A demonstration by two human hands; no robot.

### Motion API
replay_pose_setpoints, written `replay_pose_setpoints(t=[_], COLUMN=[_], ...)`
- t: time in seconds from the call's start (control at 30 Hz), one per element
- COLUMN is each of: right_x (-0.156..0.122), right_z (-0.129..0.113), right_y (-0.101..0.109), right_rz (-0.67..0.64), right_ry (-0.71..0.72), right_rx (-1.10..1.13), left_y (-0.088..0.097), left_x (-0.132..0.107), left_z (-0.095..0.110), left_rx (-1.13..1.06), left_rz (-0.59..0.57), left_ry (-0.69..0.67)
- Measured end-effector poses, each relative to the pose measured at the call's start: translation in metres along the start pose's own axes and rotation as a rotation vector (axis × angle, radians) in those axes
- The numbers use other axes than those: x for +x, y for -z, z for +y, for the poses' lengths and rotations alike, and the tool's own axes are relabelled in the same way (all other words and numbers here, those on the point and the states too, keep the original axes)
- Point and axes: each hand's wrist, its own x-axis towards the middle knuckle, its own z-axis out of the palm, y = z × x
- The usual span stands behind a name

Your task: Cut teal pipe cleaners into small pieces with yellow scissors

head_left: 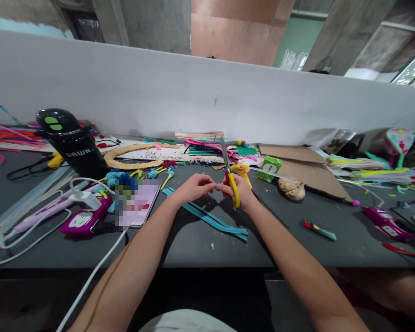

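Head view: both hands meet over the bench (280, 240), just past the far end of the blue strips (210, 216). The right hand (241, 192) has its grip wrapped tight round the yellow handle of the scissors (227, 167). The blades look closed and stick up and away from the strips, toward the white wall. The left hand (193, 186) has its grip pinched nearly shut, fingertips right up against the right hand's. Whatever is between them is too small for me to make out. My read is that this is fiddly fingertip work done with the scissors parked in the palm. To do that well, I'd say hold the blades shut and aimed away from the left fingers like they are now. Let the thumb and first finger of the right hand do the fine stuff while the other fingers hang on to the handle. Work low over the bare patch beside the strips, so anything dropped lands where it shows up. There's a glue gun (242, 171) just beyond the strips and a phone (141, 203) just left of them, so there's not much elbow room. Small wrist moves should beat big arm ones here.
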Motion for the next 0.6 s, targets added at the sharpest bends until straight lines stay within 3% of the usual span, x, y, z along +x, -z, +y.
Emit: replay_pose_setpoints(t=[0.1,0.3,0.43,0.6], right_x=[0.001,0.000,-0.006,-0.008], right_z=[0.000,-0.009,-0.019,-0.018], right_y=[0.002,0.013,0.021,0.026], right_rz=[0.011,0.099,0.107,0.009], right_ry=[0.005,0.108,0.211,0.198], right_rx=[-0.060,-0.376,-0.634,-0.784], left_y=[0.004,0.031,0.047,0.052], left_x=[0.000,-0.005,-0.008,-0.008], left_z=[0.001,0.000,-0.006,-0.009], left_rx=[-0.024,-0.059,-0.096,-0.074], left_rz=[0.067,0.362,0.421,0.440], left_ry=[0.011,0.003,0.013,-0.001])
